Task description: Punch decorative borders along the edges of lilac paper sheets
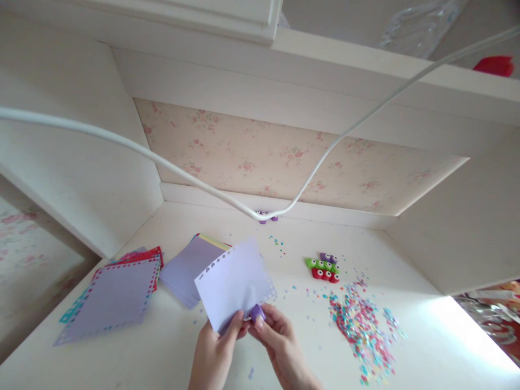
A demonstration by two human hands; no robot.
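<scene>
My left hand [221, 344] pinches the lower edge of a lilac paper sheet [233, 284], which is tilted up above the desk. A row of small punched shapes runs along the sheet's upper left edge, and more holes show on its right side. My right hand [280, 338] is closed around a small purple craft punch [257, 312], set at the sheet's lower edge close to my left fingers. Whether the punch is pressed down, I cannot tell.
Left, punched sheets [117, 295] lie stacked beside plain lilac paper [187, 265]. Right, red, green and purple punches [324, 265] sit near a confetti heap [368, 330]. Another purple punch [263, 221] stands by the back wall. A white cable [195, 187] hangs across the view.
</scene>
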